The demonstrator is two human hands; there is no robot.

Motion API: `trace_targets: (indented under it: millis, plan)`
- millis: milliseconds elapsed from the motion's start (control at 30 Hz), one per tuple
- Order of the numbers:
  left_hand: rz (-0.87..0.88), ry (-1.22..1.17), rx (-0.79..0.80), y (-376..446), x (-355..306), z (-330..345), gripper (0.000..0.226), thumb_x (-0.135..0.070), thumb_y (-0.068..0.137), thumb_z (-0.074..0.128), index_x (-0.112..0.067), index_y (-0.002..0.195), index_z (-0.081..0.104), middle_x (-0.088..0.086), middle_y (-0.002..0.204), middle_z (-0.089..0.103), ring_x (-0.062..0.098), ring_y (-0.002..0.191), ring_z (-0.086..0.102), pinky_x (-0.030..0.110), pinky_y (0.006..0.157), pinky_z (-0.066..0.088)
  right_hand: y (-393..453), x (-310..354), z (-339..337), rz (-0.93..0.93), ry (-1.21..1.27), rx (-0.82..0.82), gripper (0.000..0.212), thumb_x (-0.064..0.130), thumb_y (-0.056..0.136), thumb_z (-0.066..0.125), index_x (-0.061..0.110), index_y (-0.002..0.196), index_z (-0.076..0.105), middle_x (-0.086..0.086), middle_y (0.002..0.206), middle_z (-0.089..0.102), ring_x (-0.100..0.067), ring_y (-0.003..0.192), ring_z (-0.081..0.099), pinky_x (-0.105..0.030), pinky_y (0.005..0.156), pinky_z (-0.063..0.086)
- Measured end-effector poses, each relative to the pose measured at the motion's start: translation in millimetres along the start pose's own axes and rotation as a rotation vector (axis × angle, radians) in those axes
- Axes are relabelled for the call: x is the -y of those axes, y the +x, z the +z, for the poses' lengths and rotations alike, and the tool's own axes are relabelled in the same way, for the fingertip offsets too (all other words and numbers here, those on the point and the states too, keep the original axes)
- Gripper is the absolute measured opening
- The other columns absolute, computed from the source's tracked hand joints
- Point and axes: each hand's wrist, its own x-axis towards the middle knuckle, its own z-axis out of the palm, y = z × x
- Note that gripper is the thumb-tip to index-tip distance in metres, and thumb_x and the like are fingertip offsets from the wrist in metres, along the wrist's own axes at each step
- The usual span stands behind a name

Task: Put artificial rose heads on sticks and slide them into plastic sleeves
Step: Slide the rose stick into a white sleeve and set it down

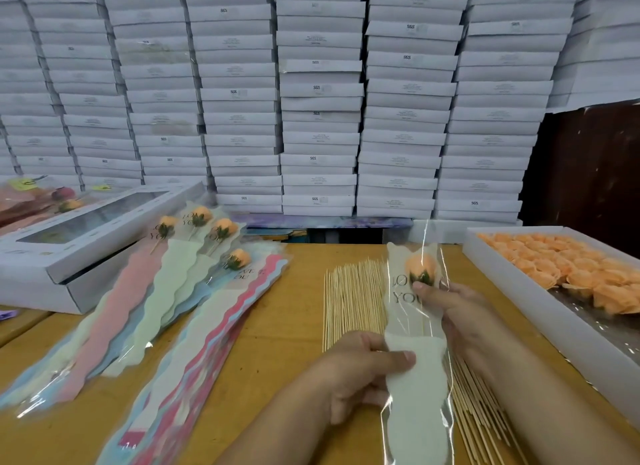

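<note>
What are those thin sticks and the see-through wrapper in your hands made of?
The sticks look like bamboo or pale wood: thin, straw-coloured and matt. The sleeve looks like clear glossy plastic film, since its edges catch the light, with a matt pale liner that may be paper.

The sleeve (420, 378) runs off the bottom edge — its stick mostly hidden behind the white panel.

The plastic sleeve (417, 326) is clear and glossy, with a matt pale paper liner. The sticks (349, 302) at 9 o'clock of it look like bare light wood. The table (277, 326) is smooth yellowish wood; the boxes (318, 118) are matt white card.
</note>
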Motion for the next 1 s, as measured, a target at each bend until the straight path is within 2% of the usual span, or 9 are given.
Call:
trace_targets:
  millis: [67, 100, 200, 267, 400, 533, 633, 800, 1000]
  plan:
    - [0.002, 0.022, -0.004, 1, 1, 0, 0.011, -0.009, 0.088, 0.074, -0.014, 0.080, 0.080, 0.007, 0.086, 0.077, 0.013, 0.068, 0.072, 0.023, 0.053, 0.057, 3, -1, 0, -0.005, 0.036, -0.007, 0.022, 0.010, 0.083, 0.075, 0.001, 0.103, 0.072, -0.021, 0.096, 0.076, -0.034, 0.079, 0.074, -0.037, 0.065, 0.059]
    - [0.004, 0.034, -0.007, 0, 0, 1, 0.005, -0.009, 0.087, 0.075, -0.012, 0.088, 0.079, 0.009, 0.092, 0.078, 0.015, 0.074, 0.073, 0.026, 0.059, 0.060, 2, -2, 0, -0.005, 0.041, -0.004, 0.022, 0.011, 0.082, 0.075, 0.003, 0.102, 0.072, -0.020, 0.097, 0.076, -0.033, 0.080, 0.075, -0.036, 0.064, 0.059]
    - [0.006, 0.025, -0.001, 1, 0, 2, 0.020, -0.009, 0.086, 0.076, -0.007, 0.106, 0.075, 0.011, 0.105, 0.077, 0.020, 0.089, 0.074, 0.030, 0.071, 0.062, -2, -8, 3, 0.018, 0.044, 0.017, 0.019, 0.015, 0.081, 0.077, 0.008, 0.098, 0.074, -0.017, 0.095, 0.077, -0.032, 0.080, 0.075, -0.033, 0.059, 0.058]
    - [0.007, 0.027, 0.001, 0, 2, 4, 0.028, -0.013, 0.085, 0.078, -0.007, 0.112, 0.073, 0.009, 0.106, 0.077, 0.019, 0.092, 0.074, 0.027, 0.071, 0.060, -4, -11, 5, 0.022, 0.058, 0.034, 0.011, 0.016, 0.081, 0.077, 0.009, 0.091, 0.077, -0.018, 0.093, 0.077, -0.031, 0.074, 0.075, -0.032, 0.054, 0.057]
    - [0.009, 0.032, -0.037, 0, 4, 7, 0.031, -0.012, 0.085, 0.078, -0.006, 0.114, 0.072, 0.009, 0.107, 0.077, 0.022, 0.097, 0.073, 0.036, 0.089, 0.059, -9, -13, 9, 0.008, 0.081, 0.046, 0.012, 0.016, 0.082, 0.076, 0.009, 0.091, 0.078, -0.020, 0.093, 0.076, -0.032, 0.071, 0.074, -0.032, 0.052, 0.057]
    - [0.058, -0.012, -0.121, 1, 0, 5, 0.029, -0.014, 0.080, 0.077, -0.009, 0.108, 0.074, 0.011, 0.103, 0.077, 0.026, 0.096, 0.074, 0.041, 0.094, 0.057, -16, -17, 6, 0.071, -0.008, 0.162, 0.035, 0.031, 0.078, 0.076, 0.005, 0.103, 0.075, -0.021, 0.097, 0.075, -0.037, 0.083, 0.074, -0.036, 0.062, 0.059]
    - [0.105, -0.042, -0.136, -1, -3, 1, 0.031, -0.016, 0.077, 0.077, -0.008, 0.107, 0.075, 0.012, 0.102, 0.077, 0.028, 0.097, 0.074, 0.045, 0.098, 0.055, -21, -22, 4, 0.111, -0.066, 0.236, 0.039, 0.029, 0.074, 0.077, 0.005, 0.105, 0.075, -0.024, 0.103, 0.074, -0.035, 0.086, 0.072, -0.042, 0.076, 0.059]
    - [0.053, -0.024, -0.049, -4, -3, 3, 0.021, -0.017, 0.087, 0.075, -0.009, 0.106, 0.074, 0.010, 0.100, 0.078, 0.021, 0.089, 0.075, 0.030, 0.069, 0.061, -20, -18, -2, 0.053, 0.015, 0.176, 0.021, 0.017, 0.069, 0.077, 0.003, 0.085, 0.077, -0.023, 0.092, 0.075, -0.034, 0.076, 0.073, -0.037, 0.061, 0.060]
    - [-0.061, 0.130, 0.072, -8, -4, 7, 0.031, -0.023, 0.083, 0.081, -0.007, 0.108, 0.074, 0.005, 0.101, 0.078, 0.014, 0.084, 0.074, 0.025, 0.068, 0.060, -12, -20, -9, -0.072, 0.138, -0.008, 0.008, 0.013, 0.080, 0.072, 0.015, 0.077, 0.079, -0.012, 0.085, 0.076, -0.021, 0.067, 0.073, -0.028, 0.054, 0.057]
